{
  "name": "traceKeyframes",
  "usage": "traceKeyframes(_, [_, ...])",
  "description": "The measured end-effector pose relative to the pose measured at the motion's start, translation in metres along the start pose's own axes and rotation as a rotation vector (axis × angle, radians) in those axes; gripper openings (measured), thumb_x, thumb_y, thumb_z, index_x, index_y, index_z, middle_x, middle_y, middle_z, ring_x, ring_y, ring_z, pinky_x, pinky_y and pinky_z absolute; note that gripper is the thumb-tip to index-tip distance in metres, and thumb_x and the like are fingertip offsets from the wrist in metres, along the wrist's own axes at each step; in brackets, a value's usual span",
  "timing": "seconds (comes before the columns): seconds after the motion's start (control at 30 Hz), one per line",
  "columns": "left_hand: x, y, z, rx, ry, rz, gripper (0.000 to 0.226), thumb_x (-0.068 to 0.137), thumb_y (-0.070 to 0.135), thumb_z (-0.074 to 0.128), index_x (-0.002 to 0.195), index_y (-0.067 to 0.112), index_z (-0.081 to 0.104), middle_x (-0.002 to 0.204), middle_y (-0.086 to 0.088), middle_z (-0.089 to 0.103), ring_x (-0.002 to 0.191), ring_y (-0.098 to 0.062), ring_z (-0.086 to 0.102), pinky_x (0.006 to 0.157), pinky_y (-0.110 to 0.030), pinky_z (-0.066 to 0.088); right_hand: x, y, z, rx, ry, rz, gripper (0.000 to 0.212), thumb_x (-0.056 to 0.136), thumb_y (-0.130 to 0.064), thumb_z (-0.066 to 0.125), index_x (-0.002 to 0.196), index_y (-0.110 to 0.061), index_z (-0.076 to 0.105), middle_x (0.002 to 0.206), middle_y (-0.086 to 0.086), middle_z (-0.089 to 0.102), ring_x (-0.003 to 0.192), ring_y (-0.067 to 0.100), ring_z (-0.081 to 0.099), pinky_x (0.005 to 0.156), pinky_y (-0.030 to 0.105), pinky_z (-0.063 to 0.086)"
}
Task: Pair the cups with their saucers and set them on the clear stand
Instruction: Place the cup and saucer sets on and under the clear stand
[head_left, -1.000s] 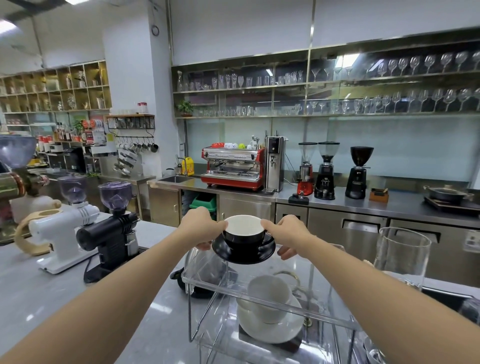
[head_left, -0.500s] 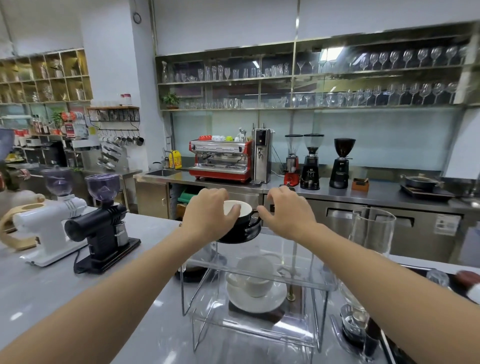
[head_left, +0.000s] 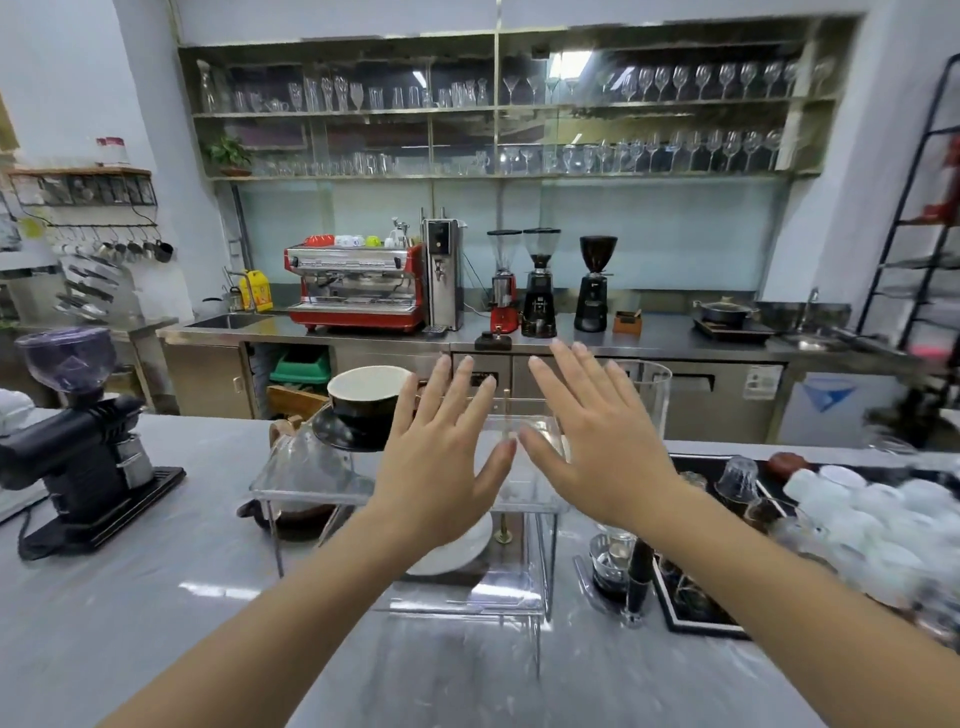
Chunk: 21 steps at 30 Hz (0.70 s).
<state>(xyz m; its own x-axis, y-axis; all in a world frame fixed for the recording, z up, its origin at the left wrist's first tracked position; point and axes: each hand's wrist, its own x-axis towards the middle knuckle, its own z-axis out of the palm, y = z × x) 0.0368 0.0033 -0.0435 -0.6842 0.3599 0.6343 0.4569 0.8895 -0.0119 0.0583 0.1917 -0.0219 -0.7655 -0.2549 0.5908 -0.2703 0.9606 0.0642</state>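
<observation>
Cups looked paired: the black cup (head_left: 370, 395) on its saucer (head_left: 347, 431) sat at ten o'clock atop the clear stand (head_left: 311, 480); our hands (head_left: 441, 457) (head_left: 597, 441) hovered spread, empty, with the white saucer (head_left: 457, 545) below.

2 bare forearms entering from the lower frame corners, no sleeves, left hand (head_left: 441, 447) and right hand (head_left: 597, 441) ungloved, short plain nails, no rings, watch or bracelets

A black coffee grinder (head_left: 88, 467) with a purple-tinted hopper stands at nine o'clock on the grey counter (head_left: 156, 597). At twelve o'clock, on the steel back counter, a red espresso machine (head_left: 356, 286) sits left of three grinders (head_left: 540, 283). Shelves of glassware (head_left: 519, 124) run above them.
</observation>
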Motion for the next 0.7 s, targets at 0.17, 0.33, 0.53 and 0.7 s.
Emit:
traceKeyframes(0.17, [-0.011, 0.04, 0.012, -0.099, -0.04, 0.077, 0.072, 0.099, 0.062, 0.019, 0.161, 0.025, 0.017, 0.17, 0.0, 0.005, 0.156, -0.019, -0.012, 0.126, -0.044, -0.008, -0.054, 0.021, -0.014, 0.03, -0.015, 0.123, 0.073, 0.095, -0.062, 0.018, 0.158, -0.027, 0.006, 0.166, 0.0, -0.003, 0.152, 0.015, -0.011, 0.124, 0.04, -0.004])
traceKeyframes(0.33, [-0.02, 0.087, 0.023, -0.244, -0.016, 0.138, 0.07, 0.1, 0.06, 0.025, 0.158, 0.022, 0.029, 0.168, -0.003, 0.021, 0.157, -0.02, 0.003, 0.127, -0.042, 0.002, -0.112, 0.043, -0.025, 0.062, -0.01, 0.266, 0.072, 0.095, -0.064, 0.021, 0.157, -0.028, 0.014, 0.166, -0.003, 0.004, 0.152, 0.011, -0.008, 0.124, 0.04, 0.001])
traceKeyframes(0.53, [-0.037, 0.145, 0.034, -0.395, -0.055, 0.201, 0.07, 0.099, 0.06, 0.027, 0.159, 0.023, 0.026, 0.168, 0.001, 0.016, 0.157, -0.016, 0.0, 0.127, -0.037, -0.001, -0.173, 0.066, -0.034, 0.097, -0.018, 0.383, 0.072, 0.095, -0.062, 0.028, 0.157, -0.028, 0.016, 0.166, -0.006, 0.007, 0.151, 0.006, -0.006, 0.124, 0.04, 0.005])
traceKeyframes(0.7, [-0.058, 0.197, 0.057, -0.488, -0.163, 0.198, 0.073, 0.098, 0.064, 0.023, 0.16, 0.025, 0.024, 0.168, 0.006, 0.011, 0.156, -0.01, -0.006, 0.127, -0.035, -0.001, -0.223, 0.09, -0.034, 0.107, -0.049, 0.467, 0.074, 0.095, -0.064, 0.029, 0.157, -0.026, 0.017, 0.166, -0.007, 0.007, 0.151, 0.005, -0.006, 0.124, 0.036, 0.003])
